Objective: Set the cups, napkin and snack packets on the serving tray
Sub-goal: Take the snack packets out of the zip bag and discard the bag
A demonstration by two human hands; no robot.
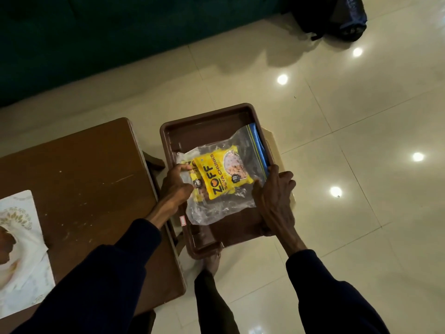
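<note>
A brown serving tray (207, 124) rests on a pale stool beside the table. Inside it lies a clear zip bag (240, 145) holding yellow snack packets (220, 175) printed "ZOFF Soya Chunks". My left hand (175, 186) pinches the bag's left edge. My right hand (274, 191) holds the bag's right side near the blue zip strip, over the tray's right rim. A white napkin (26, 239) lies on the table at the far left. No cups are in view.
The brown wooden table (84, 169) stands left of the tray. Glossy cream floor tiles (361, 141) surround it. A dark green sofa (96, 39) runs along the back, and a dark bag (342, 18) sits at the top right. My foot (212, 261) is under the tray.
</note>
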